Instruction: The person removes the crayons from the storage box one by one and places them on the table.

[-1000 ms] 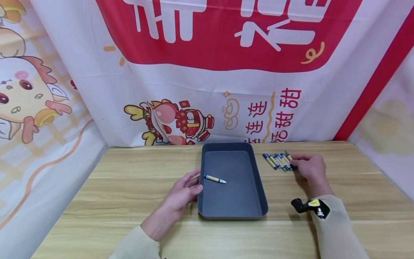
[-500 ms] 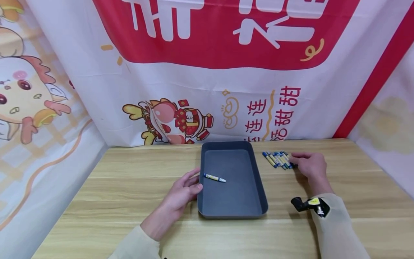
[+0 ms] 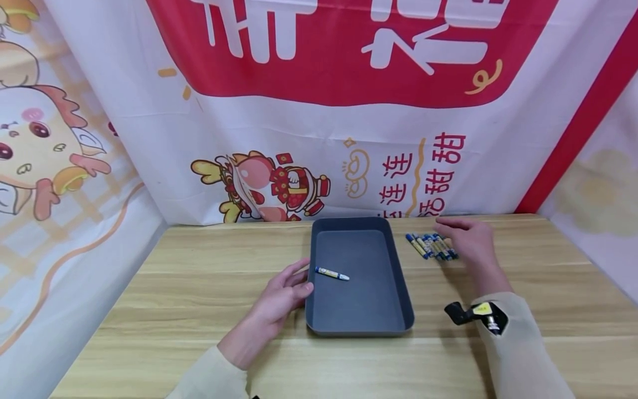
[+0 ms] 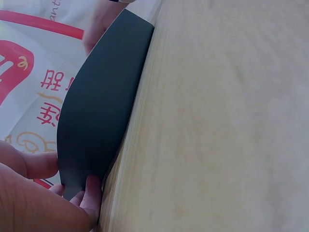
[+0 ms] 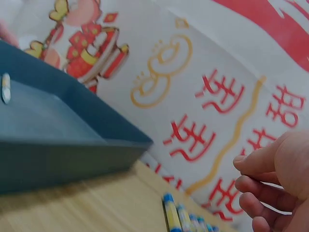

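A dark grey rectangular tray [image 3: 359, 327] stands on the table. My left hand [image 3: 279, 299] holds its left wall, the thumb at the rim; in the left wrist view, fingers [image 4: 91, 193] lie against the tray's outer wall [image 4: 101, 96]. One oil pastel [image 3: 332, 274] with a blue end and a pale tip lies inside. Several more oil pastels [image 3: 417, 246] lie side by side in a slanting row right of the tray. Just above the row's right end is my right hand [image 3: 471, 241], its fingers loosely bent with nothing visible between them.
The wood-grain table [image 3: 209, 310] ends at a white and red printed cloth [image 3: 299, 122] hanging behind it. More printed cloth [image 3: 75, 266] closes off the left side. A black device [image 3: 476, 315] sits on the right sleeve.
The right hand has let go of an oil pastel at the row's right end and lifted slightly up and left. That oil pastel now lies in the row. The left hand keeps its place.
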Tool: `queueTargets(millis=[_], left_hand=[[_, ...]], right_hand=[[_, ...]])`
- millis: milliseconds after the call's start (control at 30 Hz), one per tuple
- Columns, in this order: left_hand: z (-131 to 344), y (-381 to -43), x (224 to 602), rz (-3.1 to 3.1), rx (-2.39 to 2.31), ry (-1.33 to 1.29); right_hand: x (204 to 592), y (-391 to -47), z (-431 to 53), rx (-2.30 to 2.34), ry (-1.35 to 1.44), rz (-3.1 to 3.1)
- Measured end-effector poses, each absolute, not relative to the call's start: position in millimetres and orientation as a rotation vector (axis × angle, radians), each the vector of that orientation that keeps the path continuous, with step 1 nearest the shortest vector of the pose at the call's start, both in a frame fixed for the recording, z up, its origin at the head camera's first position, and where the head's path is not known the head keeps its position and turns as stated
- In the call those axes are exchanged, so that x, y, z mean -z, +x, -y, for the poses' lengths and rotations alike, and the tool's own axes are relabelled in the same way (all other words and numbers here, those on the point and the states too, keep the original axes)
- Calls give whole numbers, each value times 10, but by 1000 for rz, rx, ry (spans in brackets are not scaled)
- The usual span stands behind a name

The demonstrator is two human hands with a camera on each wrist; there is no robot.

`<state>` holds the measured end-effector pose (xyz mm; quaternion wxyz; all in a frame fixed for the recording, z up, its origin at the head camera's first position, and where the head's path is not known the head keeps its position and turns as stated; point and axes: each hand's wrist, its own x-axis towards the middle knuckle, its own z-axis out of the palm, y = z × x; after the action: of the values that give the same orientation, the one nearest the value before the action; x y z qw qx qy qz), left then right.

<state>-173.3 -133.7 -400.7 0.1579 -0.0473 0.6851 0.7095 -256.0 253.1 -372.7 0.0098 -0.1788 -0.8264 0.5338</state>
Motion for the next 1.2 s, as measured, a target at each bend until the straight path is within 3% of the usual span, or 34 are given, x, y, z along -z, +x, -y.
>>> queueTargets(millis=[500,1200], left_hand=[[1349,-1733,4015,-1949,-2014,-131],[1358,-1742,4018,-1953,-2021,-132]], right_hand=[[3467,-2535,-1819,-1909,-267,2484],[3692,-2467,-1113,-1890,-46,2607]])
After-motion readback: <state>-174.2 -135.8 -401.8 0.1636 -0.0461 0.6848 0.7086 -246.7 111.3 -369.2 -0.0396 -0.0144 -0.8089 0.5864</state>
